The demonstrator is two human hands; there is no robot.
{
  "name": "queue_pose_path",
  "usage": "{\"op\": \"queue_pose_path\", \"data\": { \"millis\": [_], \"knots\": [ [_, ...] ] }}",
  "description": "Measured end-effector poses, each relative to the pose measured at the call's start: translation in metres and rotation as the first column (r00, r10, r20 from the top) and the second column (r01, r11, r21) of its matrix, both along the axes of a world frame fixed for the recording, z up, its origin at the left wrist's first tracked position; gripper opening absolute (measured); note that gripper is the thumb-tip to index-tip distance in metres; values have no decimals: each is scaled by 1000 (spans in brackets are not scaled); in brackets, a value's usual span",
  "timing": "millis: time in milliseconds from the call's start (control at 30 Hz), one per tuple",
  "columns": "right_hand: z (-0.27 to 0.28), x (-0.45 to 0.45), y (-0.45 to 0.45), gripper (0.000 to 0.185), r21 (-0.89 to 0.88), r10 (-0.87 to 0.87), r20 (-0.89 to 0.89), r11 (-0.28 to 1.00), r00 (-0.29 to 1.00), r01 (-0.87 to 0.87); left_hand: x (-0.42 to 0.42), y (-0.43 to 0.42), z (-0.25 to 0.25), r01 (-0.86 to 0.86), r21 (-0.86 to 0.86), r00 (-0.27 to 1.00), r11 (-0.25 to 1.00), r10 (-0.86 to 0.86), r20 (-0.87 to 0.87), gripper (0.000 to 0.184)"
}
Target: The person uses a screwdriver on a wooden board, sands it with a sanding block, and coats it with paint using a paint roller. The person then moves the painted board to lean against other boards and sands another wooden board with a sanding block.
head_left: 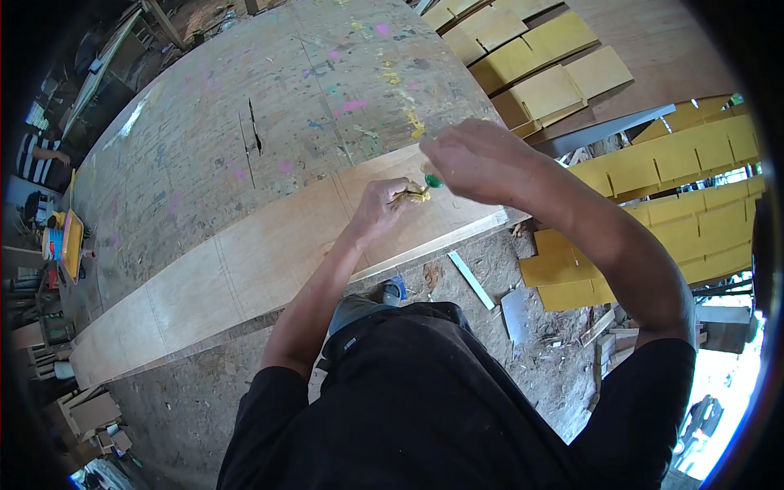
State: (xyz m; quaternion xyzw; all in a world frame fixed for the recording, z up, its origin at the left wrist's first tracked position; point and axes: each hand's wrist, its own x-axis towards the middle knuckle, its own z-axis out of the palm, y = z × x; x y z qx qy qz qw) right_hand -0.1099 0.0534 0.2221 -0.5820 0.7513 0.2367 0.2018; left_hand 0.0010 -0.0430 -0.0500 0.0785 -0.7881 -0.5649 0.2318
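My right hand [476, 159] is closed around a green-handled screwdriver [434, 180], of which only part of the handle shows below the fist. Its thin shaft runs toward the fingers of my left hand [385, 206]. Those fingers pinch a small yellowish piece [419, 195], too small to make out fully. Both hands are close together above a long pale plywood strip [269, 260], which has pencil lines drawn across it. The strip lies along the near edge of the worktable.
A large paint-spotted worktable [220, 122] stretches ahead, with a slit in its top. Yellow slotted boards [653, 167] stand at the right, and more yellow panels [539, 49] lie beyond. Offcuts [471, 280] litter the floor. Another person [41, 159] in striped clothing is at far left.
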Motion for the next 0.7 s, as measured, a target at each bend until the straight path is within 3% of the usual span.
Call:
{"op": "queue_pose_path", "data": {
  "millis": [67, 100, 167, 300, 333, 367, 500, 567, 700],
  "knots": [
    [-28, -9, 18, 33, -339, 299, 61, 903, 952, -262, 3, -1, 3, 24, -16, 999, 1000, -23, 22, 21],
    [-30, -10, 21, 33, -341, 301, 60, 902, 952, -264, 2, 1, -3, 22, -18, 1000, 1000, -21, 21, 21],
    [-33, -13, 27, 27, -555, 547, -25, 688, 837, -466, -2, 4, -12, 9, 61, 988, 998, 1, -156, 21],
    [-37, -14, 25, 17, -724, 420, -70, 602, 905, -335, 1, -2, -4, 31, 20, 999, 999, -30, -44, 22],
    [-23, -6, 15, 17, -536, 256, 25, 819, 966, -203, 1, -4, -2, 51, 26, 999, 998, -52, 13, 22],
    [-15, -1, 11, 18, -300, 62, 75, 953, 995, -37, 1, -5, 0, 73, 35, 995, 997, -76, 72, 23],
    [-24, -6, 17, 14, -346, 200, 102, 925, 974, -154, 7, 0, 18, 61, 66, 990, 996, -69, 126, 22],
    [-32, -21, 21, 15, -550, 525, 9, 713, 851, -434, 3, -1, 2, 46, 38, 997, 998, -48, 60, 22],
    [-39, -16, 25, 15, -708, 412, -64, 623, 909, -332, 3, -1, 5, 49, 40, 998, 998, -51, 47, 21]
  ]
}}
